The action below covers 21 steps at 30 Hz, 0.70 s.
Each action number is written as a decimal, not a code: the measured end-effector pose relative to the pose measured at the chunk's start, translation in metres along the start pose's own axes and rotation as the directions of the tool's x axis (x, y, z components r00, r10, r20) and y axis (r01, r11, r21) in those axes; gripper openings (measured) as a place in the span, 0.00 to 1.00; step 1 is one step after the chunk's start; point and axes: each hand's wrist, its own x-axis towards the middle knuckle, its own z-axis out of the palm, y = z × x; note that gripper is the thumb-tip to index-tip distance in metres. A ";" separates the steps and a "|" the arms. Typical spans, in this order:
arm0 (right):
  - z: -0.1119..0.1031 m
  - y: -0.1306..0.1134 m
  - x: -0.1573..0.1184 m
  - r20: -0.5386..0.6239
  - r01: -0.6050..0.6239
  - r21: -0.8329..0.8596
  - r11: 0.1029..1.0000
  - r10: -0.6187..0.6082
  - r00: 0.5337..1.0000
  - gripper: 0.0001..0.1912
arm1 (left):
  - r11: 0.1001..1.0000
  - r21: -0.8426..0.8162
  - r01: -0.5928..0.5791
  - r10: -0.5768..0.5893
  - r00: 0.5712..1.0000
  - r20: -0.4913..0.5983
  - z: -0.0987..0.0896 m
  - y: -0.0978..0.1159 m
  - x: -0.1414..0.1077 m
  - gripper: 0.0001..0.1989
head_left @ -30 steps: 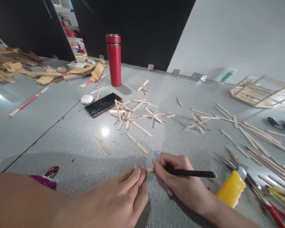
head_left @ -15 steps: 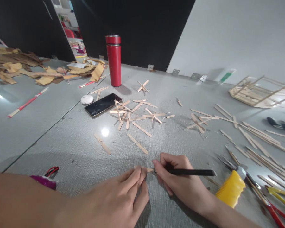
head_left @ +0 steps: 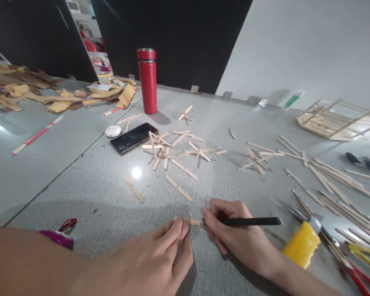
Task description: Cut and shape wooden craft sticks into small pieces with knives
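My left hand (head_left: 154, 255) lies low in the middle of the head view, its fingertips closed on a wooden craft stick (head_left: 195, 222) and pressing it to the grey table. Small dark marks show on the bare part of the stick. My right hand (head_left: 231, 226) pinches a slim black pen-shaped tool (head_left: 253, 221), its tip at the stick's right part; whether it is a pen or a knife I cannot make out. Just beyond my hands lie a loose craft stick (head_left: 179, 188) and a notched one (head_left: 133, 189).
Crossed craft sticks (head_left: 199, 151) lie farther back by a black phone (head_left: 134, 138), a white earbud case (head_left: 113, 131) and a red flask (head_left: 147, 82). At right are a yellow-handled tool (head_left: 302, 244), pliers, thin wood strips (head_left: 342, 176) and a wooden frame (head_left: 336, 123). Cardboard scraps (head_left: 58, 98) lie back left.
My right hand and the black tool have shifted slightly to the right along the stick, baring more of it with its marks. My left hand stays in place.
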 end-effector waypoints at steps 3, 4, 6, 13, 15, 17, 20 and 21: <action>0.001 -0.001 0.001 -0.008 -0.004 0.011 1.000 0.004 1.000 0.24 | 1.000 0.013 -0.001 0.000 1.000 0.002 0.001 0.000 0.000 0.19; 0.001 -0.001 0.001 -0.009 -0.006 0.014 1.000 0.006 1.000 0.25 | 1.000 0.012 0.002 -0.002 1.000 -0.004 0.002 0.000 0.000 0.19; 0.002 -0.001 0.001 -0.007 -0.010 0.019 1.000 0.010 1.000 0.25 | 1.000 0.006 0.003 -0.003 1.000 -0.006 0.003 0.000 0.000 0.19; 0.003 0.003 0.000 -0.005 -0.006 0.008 1.000 0.006 1.000 0.26 | 1.000 0.011 -0.002 0.002 1.000 -0.012 0.004 0.001 -0.001 0.19; 0.003 0.003 0.000 -0.008 -0.002 0.000 1.000 0.002 1.000 0.26 | 1.000 0.007 -0.013 0.013 1.000 -0.009 0.005 0.001 -0.001 0.19; 0.003 0.003 -0.001 -0.013 0.001 -0.010 1.000 -0.001 1.000 0.26 | 1.000 0.004 -0.010 0.010 1.000 -0.008 0.007 0.002 -0.002 0.19; 0.003 0.002 -0.002 -0.018 0.001 -0.028 1.000 -0.001 1.000 0.26 | 1.000 0.003 -0.002 0.002 1.000 -0.012 0.009 0.004 -0.003 0.18; 0.003 0.002 -0.002 -0.021 0.000 -0.039 0.999 -0.001 1.000 0.26 | 1.000 0.000 0.003 -0.003 1.000 -0.007 0.010 0.004 -0.003 0.18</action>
